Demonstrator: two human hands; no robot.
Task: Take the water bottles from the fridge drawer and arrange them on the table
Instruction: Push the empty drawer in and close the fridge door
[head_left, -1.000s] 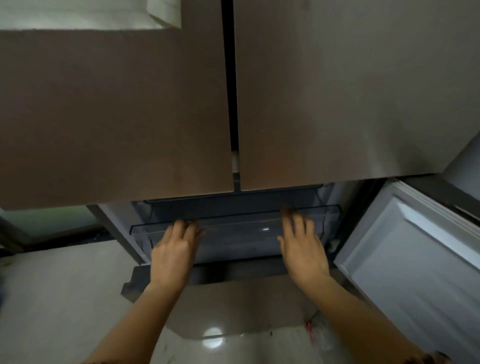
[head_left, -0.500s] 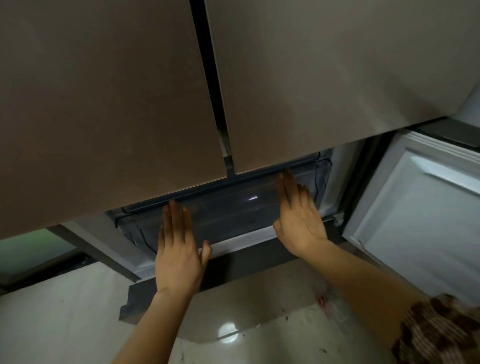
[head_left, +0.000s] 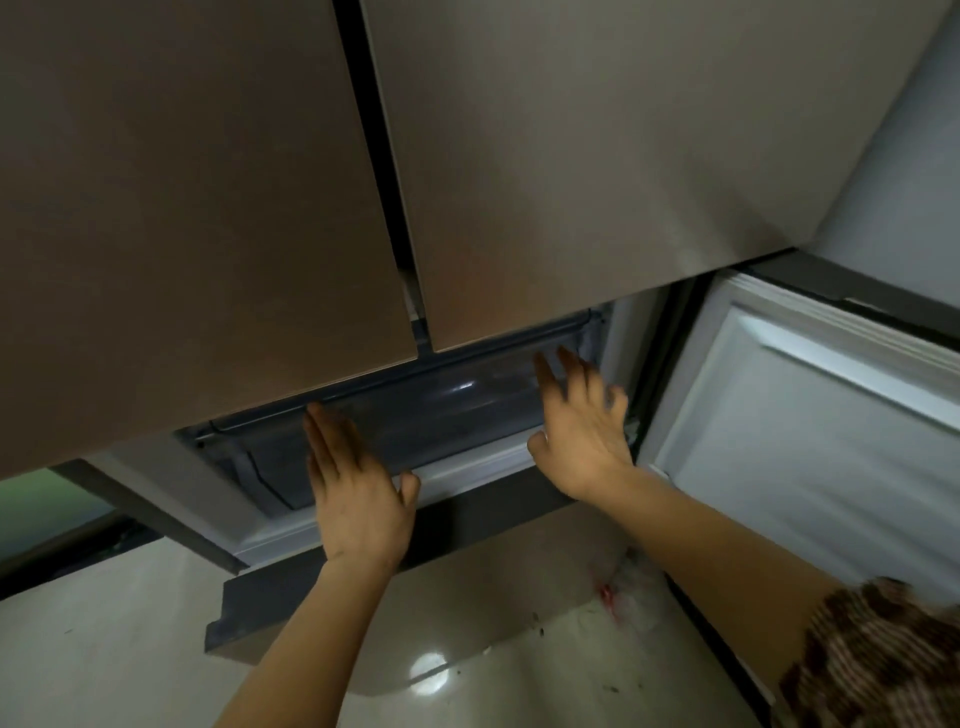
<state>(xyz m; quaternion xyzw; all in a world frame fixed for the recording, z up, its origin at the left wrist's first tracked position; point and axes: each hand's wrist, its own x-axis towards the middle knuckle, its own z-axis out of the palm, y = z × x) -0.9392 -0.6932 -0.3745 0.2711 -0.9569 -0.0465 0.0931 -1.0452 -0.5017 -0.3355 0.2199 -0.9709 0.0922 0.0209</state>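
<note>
Sleeve: a brown and cream patterned sleeve (head_left: 878, 654) covers the right forearm at the near right corner.
Floor: pale glossy floor (head_left: 104, 644) lies below, with a light glare and a small red mark.
Left hand: the left hand (head_left: 358, 493) lies flat, fingers together, thumb out, on the drawer front, holding nothing.
Right hand: the right hand (head_left: 584, 426) lies flat, fingers slightly spread, blurred, against the drawer's right end, holding nothing.
Fridge drawer: the dark translucent fridge drawer (head_left: 447, 410) sits in the lower compartment; its contents cannot be made out.
Lower door: a white-lined lower door (head_left: 810, 441) stands open at right.
Upper doors: two bronze upper doors (head_left: 182, 208) are closed above.
Writing: none can be read.
</note>
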